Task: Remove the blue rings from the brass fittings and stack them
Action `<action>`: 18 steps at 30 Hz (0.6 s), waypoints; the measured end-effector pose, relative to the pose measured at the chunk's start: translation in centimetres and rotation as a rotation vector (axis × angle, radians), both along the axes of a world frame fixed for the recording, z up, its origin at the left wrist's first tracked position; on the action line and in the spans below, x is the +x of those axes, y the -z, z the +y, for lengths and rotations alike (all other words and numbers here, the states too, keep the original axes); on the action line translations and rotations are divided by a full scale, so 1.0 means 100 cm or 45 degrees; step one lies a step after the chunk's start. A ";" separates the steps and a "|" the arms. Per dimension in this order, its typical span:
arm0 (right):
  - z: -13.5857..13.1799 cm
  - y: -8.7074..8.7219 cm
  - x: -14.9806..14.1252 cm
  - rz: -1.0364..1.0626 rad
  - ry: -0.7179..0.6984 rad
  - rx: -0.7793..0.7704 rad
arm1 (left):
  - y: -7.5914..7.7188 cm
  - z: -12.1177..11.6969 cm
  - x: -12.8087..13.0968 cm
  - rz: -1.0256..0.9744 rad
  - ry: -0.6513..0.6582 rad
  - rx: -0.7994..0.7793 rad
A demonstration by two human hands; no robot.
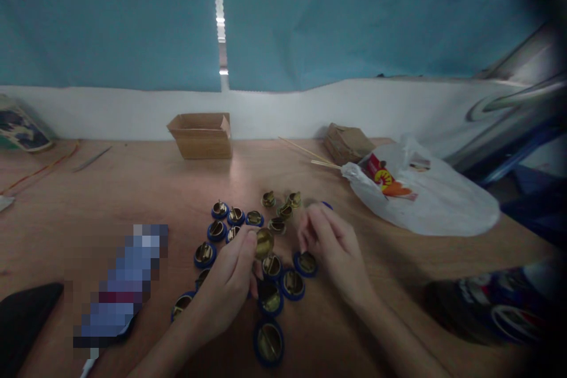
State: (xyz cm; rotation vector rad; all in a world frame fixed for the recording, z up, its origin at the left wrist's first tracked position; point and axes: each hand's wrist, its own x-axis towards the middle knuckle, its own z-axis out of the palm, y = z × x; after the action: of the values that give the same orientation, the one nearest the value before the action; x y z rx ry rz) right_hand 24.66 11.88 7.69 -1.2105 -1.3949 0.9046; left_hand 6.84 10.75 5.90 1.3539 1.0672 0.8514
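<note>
My left hand [234, 266] pinches a round brass-coloured disc [264, 243] between thumb and fingers, above the middle of the table. To its right, my right hand [330, 239] is closed, fingertips bent down and blurred; what they hold, if anything, is hidden. Just below those fingertips lies a blue-rimmed round brass piece [305, 263]. Several similar pieces with a bar across the back, like pin-back badges, lie around both hands, among them one nearest me [269, 341] and one at the left [204, 254]. Small brass pieces without a visible blue rim [277, 225] lie behind the hands.
An open cardboard box [204, 144] stands at the back by the wall. Right of it are a brown paper packet [348, 143], thin sticks [310, 152] and a white plastic bag [452, 201]. A dark bottle [491, 307] lies at right; a blurred-out phone-like object [126, 283] at left.
</note>
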 end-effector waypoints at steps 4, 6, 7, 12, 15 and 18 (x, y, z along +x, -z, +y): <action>0.017 0.005 0.025 -0.145 0.307 0.088 | 0.002 0.004 -0.002 -0.051 -0.032 -0.025; 0.025 0.012 0.035 -0.426 0.379 0.051 | 0.003 0.004 -0.003 -0.082 -0.043 -0.065; 0.028 0.016 0.039 -0.590 0.390 0.020 | 0.003 0.004 -0.003 -0.092 -0.048 -0.086; 0.034 0.030 0.040 -0.959 0.316 -0.097 | 0.000 0.000 -0.005 -0.131 -0.045 -0.110; 0.033 0.031 0.036 -1.085 0.307 -0.156 | 0.001 -0.002 -0.005 -0.164 -0.005 -0.082; 0.033 0.031 0.034 -1.171 0.319 -0.221 | 0.005 -0.002 -0.005 -0.212 0.057 -0.090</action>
State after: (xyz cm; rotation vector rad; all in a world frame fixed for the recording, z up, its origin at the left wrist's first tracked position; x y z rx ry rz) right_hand 28.10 15.17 4.62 -2.0244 -1.8142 0.2698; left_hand 6.36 10.58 5.44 1.2212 0.9259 0.8693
